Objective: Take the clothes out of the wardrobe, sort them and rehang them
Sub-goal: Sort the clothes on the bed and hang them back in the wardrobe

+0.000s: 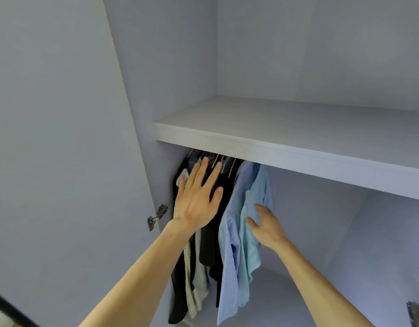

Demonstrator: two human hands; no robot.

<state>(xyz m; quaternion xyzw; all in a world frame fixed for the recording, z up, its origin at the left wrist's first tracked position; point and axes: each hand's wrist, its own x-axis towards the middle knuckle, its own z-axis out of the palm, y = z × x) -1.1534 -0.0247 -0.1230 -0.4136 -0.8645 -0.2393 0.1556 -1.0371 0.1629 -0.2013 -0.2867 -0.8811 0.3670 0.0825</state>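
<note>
While left hand (195, 204) touches dark clothes (225, 204), fingers straight | right hand (267, 227) grips light-blue top (251, 252)

The side wall (180, 67) and the door (50, 138) are faced in a smooth, matt, pale laminate. A faint woodgrain print is seen along the front edge of the shelf (298, 147), likewise matt. The hinge (156, 217) at the door's inner edge is made of bright bare metal. Cloth is hung below the shelf: a finely striped woven shirt (229, 256), a thin turquoise top (249, 251) pierced with eyelet holes, matt black garments (208, 251) and a nubbly cream knit (189, 279). The hanger hooks (215, 159) are thin and smooth; their material cannot be told.
</note>
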